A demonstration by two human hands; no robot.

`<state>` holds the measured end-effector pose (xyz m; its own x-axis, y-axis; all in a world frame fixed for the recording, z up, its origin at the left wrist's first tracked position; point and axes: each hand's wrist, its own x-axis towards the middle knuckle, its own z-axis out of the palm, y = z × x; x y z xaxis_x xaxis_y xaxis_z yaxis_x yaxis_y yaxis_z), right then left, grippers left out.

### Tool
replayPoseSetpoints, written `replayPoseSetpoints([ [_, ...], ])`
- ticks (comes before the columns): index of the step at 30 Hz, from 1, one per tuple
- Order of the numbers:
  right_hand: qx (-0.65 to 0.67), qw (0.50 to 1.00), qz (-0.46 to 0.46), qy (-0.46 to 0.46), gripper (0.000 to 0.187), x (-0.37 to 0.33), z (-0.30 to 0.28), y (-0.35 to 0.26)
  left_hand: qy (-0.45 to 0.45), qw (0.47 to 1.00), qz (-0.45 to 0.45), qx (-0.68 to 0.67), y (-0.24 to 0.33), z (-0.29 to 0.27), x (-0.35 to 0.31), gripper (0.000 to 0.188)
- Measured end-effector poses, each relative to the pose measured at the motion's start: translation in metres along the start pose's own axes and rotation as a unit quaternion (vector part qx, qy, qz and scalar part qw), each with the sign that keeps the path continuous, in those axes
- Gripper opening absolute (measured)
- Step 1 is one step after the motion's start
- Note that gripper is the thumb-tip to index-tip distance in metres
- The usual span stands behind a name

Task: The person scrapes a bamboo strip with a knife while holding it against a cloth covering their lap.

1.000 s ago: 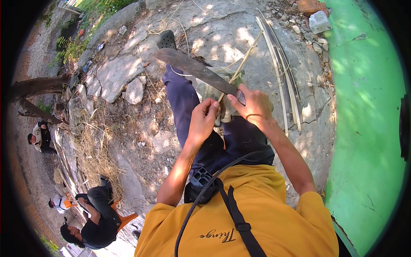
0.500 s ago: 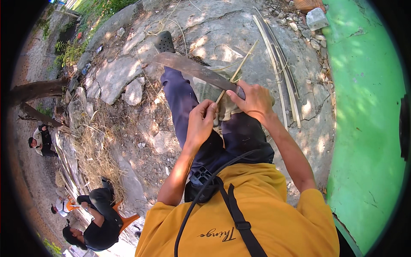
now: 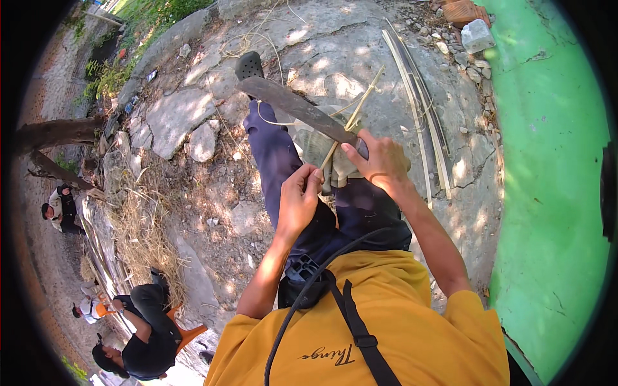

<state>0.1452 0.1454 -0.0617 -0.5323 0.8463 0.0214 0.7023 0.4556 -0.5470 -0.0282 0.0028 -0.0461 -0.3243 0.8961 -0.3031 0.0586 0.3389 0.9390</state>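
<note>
My right hand [image 3: 384, 162] is closed round the handle end of a long, wide-bladed machete [image 3: 290, 106], whose blade points to the far left over my leg. A thin pale strip, apparently bamboo [image 3: 367, 93], crosses the blade near the handle. Its near end is pinched between the thumb and fingers of my left hand [image 3: 299, 201]. At the crossing the strip looks split, and a thin curl [image 3: 273, 123] loops out to the left. Beneath lies a greyish-green cloth [image 3: 314, 147] over my knee. What my right palm covers is hidden.
Several long strips [image 3: 421, 122] lie on the stone ground at right, before a green wall [image 3: 547, 193]. Loose shavings [image 3: 248, 42] are scattered at the far side. A pale block [image 3: 476, 35] sits far right. Other people [image 3: 145, 328] are seated at left, near dry straw [image 3: 145, 238].
The machete has slid slightly toward me along the strip, and a thin curl now stands out left of the blade. My left hand has shifted a little nearer and left.
</note>
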Motion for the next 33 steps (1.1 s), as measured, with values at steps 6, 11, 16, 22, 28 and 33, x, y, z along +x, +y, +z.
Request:
replayPoseSetpoints([
  [6, -0.005, 1.0, -0.027, -0.006, 0.055, 0.004, 0.003, -0.004, 0.042, 0.997, 0.058, -0.001, -0.006, 0.007, 0.025, 0.024],
  [11, -0.013, 0.999, -0.015, 0.029, 0.054, 0.002, 0.008, 0.006, 0.016, 0.999, 0.009, 0.042, 0.007, 0.0, 0.004, 0.025],
  [16, -0.007, 0.999, -0.036, 0.004, 0.054, -0.003, 0.001, -0.012, 0.005, 0.999, 0.033, -0.018, 0.011, 0.009, 0.025, 0.023],
  [22, 0.033, 0.999, 0.01, 0.006, 0.053, 0.01, 0.006, 0.006, 0.0, 0.999, -0.008, -0.045, -0.005, 0.005, 0.005, 0.026],
  [28, 0.004, 0.999, -0.05, 0.017, 0.054, -0.002, 0.004, 0.0, -0.006, 0.999, -0.02, -0.047, 0.004, 0.009, 0.025, 0.028],
  [33, 0.018, 1.0, 0.015, -0.014, 0.055, 0.001, 0.001, 0.002, -0.022, 0.989, -0.08, -0.126, 0.005, 0.002, -0.008, 0.023],
])
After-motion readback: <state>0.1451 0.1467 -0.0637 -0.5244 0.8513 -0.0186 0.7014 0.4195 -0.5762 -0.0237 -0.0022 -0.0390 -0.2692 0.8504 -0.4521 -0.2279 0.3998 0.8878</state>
